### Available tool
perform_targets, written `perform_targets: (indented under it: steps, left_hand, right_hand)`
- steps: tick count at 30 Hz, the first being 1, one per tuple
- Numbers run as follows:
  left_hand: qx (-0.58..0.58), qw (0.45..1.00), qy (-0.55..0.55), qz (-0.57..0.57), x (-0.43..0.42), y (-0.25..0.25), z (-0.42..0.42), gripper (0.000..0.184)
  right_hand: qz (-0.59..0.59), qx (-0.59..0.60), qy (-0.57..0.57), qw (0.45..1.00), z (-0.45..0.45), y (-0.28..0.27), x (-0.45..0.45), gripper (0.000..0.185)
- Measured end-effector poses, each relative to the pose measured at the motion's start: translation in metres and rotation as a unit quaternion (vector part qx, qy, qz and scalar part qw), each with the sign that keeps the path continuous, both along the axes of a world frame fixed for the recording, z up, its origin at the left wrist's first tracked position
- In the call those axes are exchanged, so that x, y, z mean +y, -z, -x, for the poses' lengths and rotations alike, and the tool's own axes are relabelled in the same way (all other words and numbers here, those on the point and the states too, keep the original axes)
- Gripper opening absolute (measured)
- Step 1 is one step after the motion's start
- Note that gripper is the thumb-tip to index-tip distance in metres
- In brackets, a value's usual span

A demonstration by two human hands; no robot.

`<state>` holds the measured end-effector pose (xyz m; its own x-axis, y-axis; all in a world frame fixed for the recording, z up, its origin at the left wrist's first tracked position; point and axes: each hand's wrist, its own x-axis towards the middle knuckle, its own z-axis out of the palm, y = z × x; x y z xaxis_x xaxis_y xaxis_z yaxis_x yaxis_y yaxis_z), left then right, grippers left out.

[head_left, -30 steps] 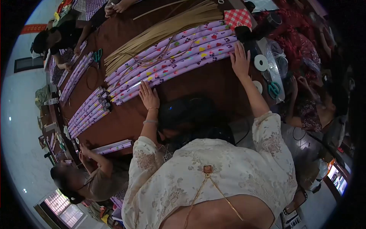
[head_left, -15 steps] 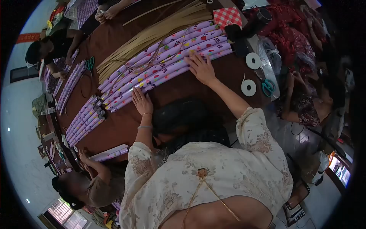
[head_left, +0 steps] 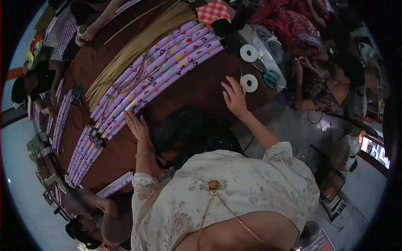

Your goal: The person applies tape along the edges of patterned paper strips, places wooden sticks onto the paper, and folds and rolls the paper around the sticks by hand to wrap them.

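Note:
My left hand (head_left: 136,125) lies with its fingers stretched out at the near edge of several long lilac patterned rolls (head_left: 171,69), touching their lower left end. Over the brown table my right hand (head_left: 235,97) is held with spread fingers and nothing in it. Its fingertips are close to a white tape roll (head_left: 254,85) with a loose end; whether they touch it I cannot tell. A second white tape roll (head_left: 253,57) lies farther back. Teal-handled scissors (head_left: 265,74) are to the right of the tape.
Long tan strips (head_left: 134,46) lie behind the lilac rolls. A bundle of lilac tubes (head_left: 83,157) sits at the left. A red checked cloth (head_left: 212,13) is at the back. Co-workers sit left and right, including one person (head_left: 320,85) beside red material.
My right hand has left the lilac rolls and moved right and toward me, near the tape. My left hand stays by the rolls. The whole view has turned and shifted.

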<state>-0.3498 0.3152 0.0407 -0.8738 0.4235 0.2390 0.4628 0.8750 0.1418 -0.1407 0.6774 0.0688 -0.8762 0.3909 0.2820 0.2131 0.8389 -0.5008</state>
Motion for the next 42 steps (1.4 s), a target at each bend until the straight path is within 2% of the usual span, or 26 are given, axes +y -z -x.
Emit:
perform_targets:
  steps: [3, 4, 6, 8, 10, 13, 14, 16, 17, 19, 21, 23, 25, 27, 28, 30, 32, 33, 34, 35, 37, 39, 40, 42]
  left_hand:
    - [-0.004, 1.000, 0.010, -0.001, -0.005, -0.018, -0.011, 0.063]
    - [-0.007, 0.999, -0.010, -0.032, -0.007, -0.024, -0.017, 0.062]
    - [-0.010, 0.997, -0.037, -0.062, -0.014, -0.031, -0.031, 0.061]
    - [-0.023, 0.984, -0.091, -0.150, -0.023, -0.034, -0.045, 0.060]
    - [-0.019, 0.983, -0.108, -0.147, -0.032, -0.029, -0.062, 0.061]
    - [-0.028, 0.974, -0.171, -0.149, -0.044, -0.034, -0.095, 0.060]
    - [-0.026, 0.975, -0.183, -0.120, -0.051, -0.026, -0.105, 0.060]
    - [-0.031, 0.964, -0.192, -0.183, -0.047, -0.034, -0.126, 0.061]
    - [-0.030, 0.965, -0.204, -0.165, -0.048, -0.032, -0.137, 0.061]
    - [-0.020, 0.957, -0.235, -0.171, -0.052, -0.022, -0.156, 0.060]
    - [-0.014, 0.950, -0.254, -0.182, -0.054, -0.019, -0.175, 0.058]
    - [-0.022, 0.943, -0.274, -0.189, -0.053, -0.020, -0.192, 0.058]
    - [-0.024, 0.930, -0.309, -0.195, -0.053, -0.020, -0.208, 0.058]
    - [-0.046, 0.935, -0.299, -0.185, -0.057, -0.018, -0.224, 0.058]
    - [-0.046, 0.932, -0.305, -0.189, -0.060, -0.017, -0.232, 0.059]
    - [-0.057, 0.920, -0.351, -0.163, -0.063, -0.018, -0.247, 0.060]
    - [-0.070, 0.915, -0.378, -0.120, -0.067, -0.008, -0.268, 0.062]
    - [-0.062, 0.900, -0.417, -0.114, -0.069, -0.007, -0.280, 0.062]
    - [-0.119, 0.884, -0.446, -0.077, -0.070, -0.010, -0.293, 0.063]
    - [-0.177, 0.861, -0.474, -0.044, -0.075, -0.012, -0.307, 0.064]
    - [-0.175, 0.827, -0.530, -0.066, -0.090, 0.005, -0.343, 0.064]
    - [-0.256, 0.750, -0.605, -0.073, -0.103, 0.016, -0.380, 0.064]
    - [-0.269, 0.713, -0.641, -0.092, -0.103, 0.007, -0.393, 0.062]
    - [-0.283, 0.652, -0.697, -0.091, -0.109, 0.020, -0.430, 0.059]
  right_hand:
    - [0.012, -0.054, 0.008, 0.998, -0.030, -0.001, -0.025, 0.027]
    - [0.011, -0.074, 0.017, 0.997, -0.035, -0.001, -0.029, 0.027]
    - [-0.039, -0.069, 0.119, 0.990, -0.041, 0.002, -0.018, 0.031]
    - [-0.090, -0.055, 0.215, 0.971, -0.044, 0.015, 0.005, 0.040]
    - [-0.116, -0.059, 0.256, 0.958, -0.041, 0.021, 0.026, 0.043]
    - [-0.135, -0.145, 0.261, 0.945, -0.035, 0.027, 0.043, 0.042]
    - [-0.123, -0.140, 0.247, 0.951, -0.033, 0.030, 0.046, 0.039]
    - [-0.121, -0.129, 0.240, 0.954, -0.035, 0.037, 0.051, 0.035]
    - [-0.130, -0.121, 0.246, 0.953, -0.032, 0.042, 0.049, 0.033]
    - [-0.147, -0.126, 0.246, 0.950, -0.026, 0.040, 0.043, 0.034]
    - [-0.153, -0.150, 0.306, 0.928, -0.020, 0.040, 0.040, 0.036]
    - [-0.171, -0.127, 0.288, 0.934, -0.010, 0.034, 0.033, 0.041]
    - [-0.146, -0.029, 0.148, 0.978, 0.012, 0.023, 0.021, 0.044]
    - [0.006, -0.021, -0.018, 1.000, 0.044, -0.005, -0.027, 0.049]
    - [0.069, -0.020, -0.116, 0.991, 0.058, -0.025, -0.054, 0.052]
    - [0.060, -0.087, -0.316, 0.943, 0.078, -0.058, -0.110, 0.061]
    - [-0.031, -0.092, -0.463, 0.881, 0.087, -0.060, -0.153, 0.074]
    - [-0.076, -0.115, -0.505, 0.852, 0.092, -0.055, -0.168, 0.079]
    - [-0.072, -0.108, -0.539, 0.832, 0.093, -0.050, -0.180, 0.079]
    - [-0.090, -0.126, -0.544, 0.825, 0.097, -0.041, -0.187, 0.078]
    - [-0.113, -0.127, -0.554, 0.815, 0.103, -0.033, -0.201, 0.078]
    - [-0.131, -0.143, -0.577, 0.793, 0.108, -0.038, -0.211, 0.075]
    - [-0.156, -0.152, -0.576, 0.788, 0.107, -0.037, -0.213, 0.074]
    - [-0.204, -0.173, -0.578, 0.771, 0.108, -0.029, -0.213, 0.072]
